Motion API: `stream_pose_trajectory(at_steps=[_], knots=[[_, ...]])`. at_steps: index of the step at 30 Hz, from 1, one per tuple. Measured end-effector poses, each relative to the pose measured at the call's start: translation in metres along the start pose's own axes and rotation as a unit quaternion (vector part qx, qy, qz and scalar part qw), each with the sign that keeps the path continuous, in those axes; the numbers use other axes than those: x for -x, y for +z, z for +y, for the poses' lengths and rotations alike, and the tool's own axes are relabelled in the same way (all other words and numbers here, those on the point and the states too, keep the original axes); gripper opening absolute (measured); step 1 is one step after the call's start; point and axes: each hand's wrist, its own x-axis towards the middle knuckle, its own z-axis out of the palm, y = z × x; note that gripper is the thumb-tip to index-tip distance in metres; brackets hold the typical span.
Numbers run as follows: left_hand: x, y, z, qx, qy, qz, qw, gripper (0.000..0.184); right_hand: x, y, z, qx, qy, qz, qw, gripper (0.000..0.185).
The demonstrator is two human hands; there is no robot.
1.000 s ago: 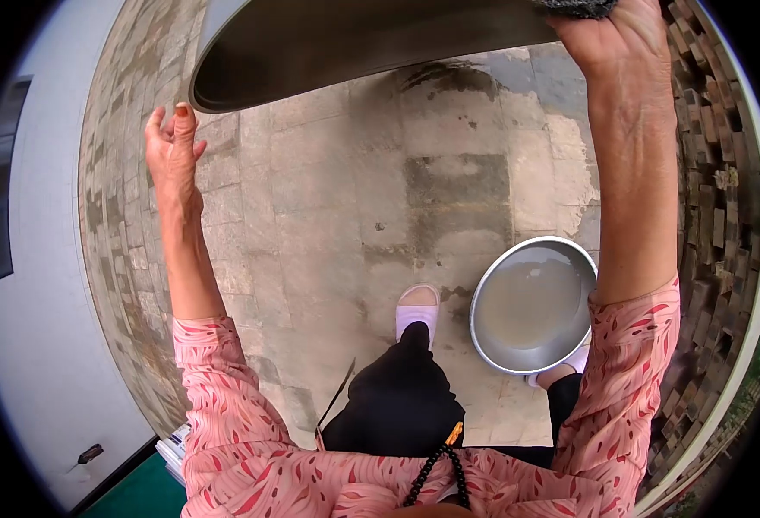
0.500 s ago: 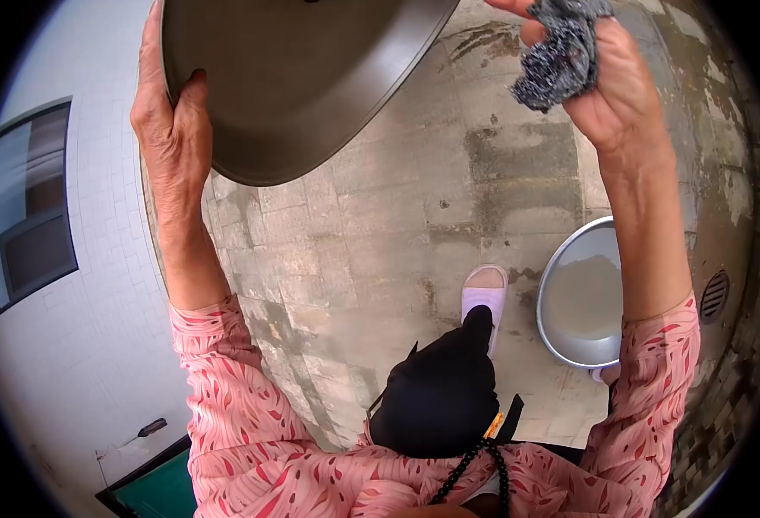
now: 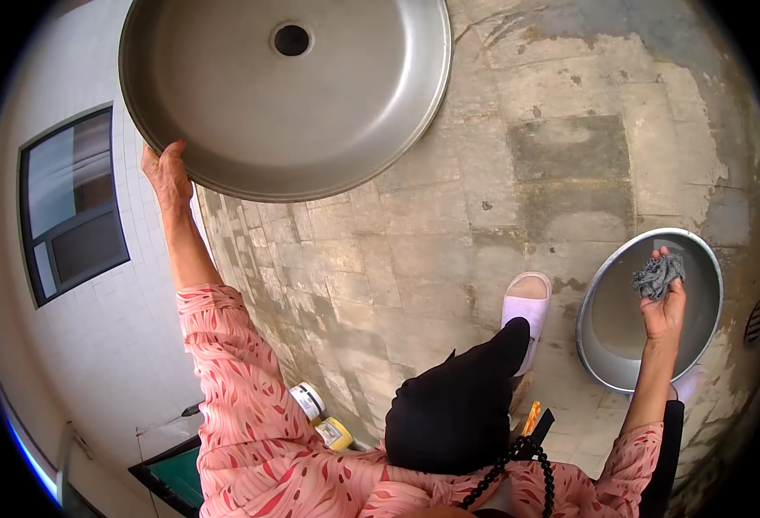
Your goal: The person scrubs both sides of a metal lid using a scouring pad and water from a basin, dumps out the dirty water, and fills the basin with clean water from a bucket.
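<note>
My left hand [image 3: 169, 180] grips the lower left rim of a large round metal lid [image 3: 233, 104], thumb over the edge. The lid is grey, shallow and tilted toward me, with a dark round spot at its middle. Over at the right, my right hand [image 3: 666, 312] is closed around a crumpled grey scrubbing cloth [image 3: 658, 276]. This hand is above a metal basin [image 3: 584, 341] of cloudy water on the ground. Whether the cloth touches the water, I cannot tell.
Paving tiles [image 3: 397, 259] cover the ground, with damp patches. A pink slipper [image 3: 526, 309] is on my foot beside the basin. At lower left stand a white tub [image 3: 307, 401] and a yellow container [image 3: 334, 434]. A white wall with a window [image 3: 76, 203] rises on the left.
My right hand has moved down from the upper right to the basin with the cloth. The lid now faces me more fully, showing its middle.
</note>
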Motion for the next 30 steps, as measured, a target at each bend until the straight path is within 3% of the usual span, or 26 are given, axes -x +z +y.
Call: stream_pose_trajectory(at_steps=[7, 10, 13, 20, 24, 25, 30], knots=[[0.0, -0.023, -0.047, -0.025, -0.038, 0.013, 0.999, 0.029, -0.014, -0.02, -0.006, -0.002, 0.0, -0.04, 0.999, 0.041], [0.006, -0.027, -0.058, -0.022, -0.046, 0.025, 0.998, 0.028, -0.007, -0.001, -0.002, 0.007, -0.009, -0.004, 1.0, 0.041], [0.014, -0.028, -0.067, -0.029, -0.043, 0.035, 0.998, 0.024, -0.015, -0.012, 0.001, -0.002, 0.0, -0.058, 0.998, 0.042], [0.026, -0.023, -0.054, -0.001, -0.044, 0.042, 0.998, 0.025, 0.01, 0.023, 0.018, -0.089, 0.009, 0.006, 0.996, 0.041], [0.034, -0.016, -0.053, 0.028, -0.084, 0.054, 0.995, 0.028, 0.009, 0.01, 0.025, -0.093, -0.006, -0.207, 0.974, 0.03], [0.04, -0.013, -0.049, 0.04, -0.091, 0.063, 0.993, 0.03, 0.013, 0.014, 0.024, -0.111, -0.003, -0.129, 0.985, 0.024], [0.038, -0.009, -0.059, 0.042, -0.107, 0.075, 0.991, 0.03, 0.007, -0.012, 0.023, -0.085, 0.003, -0.052, 0.995, 0.021]])
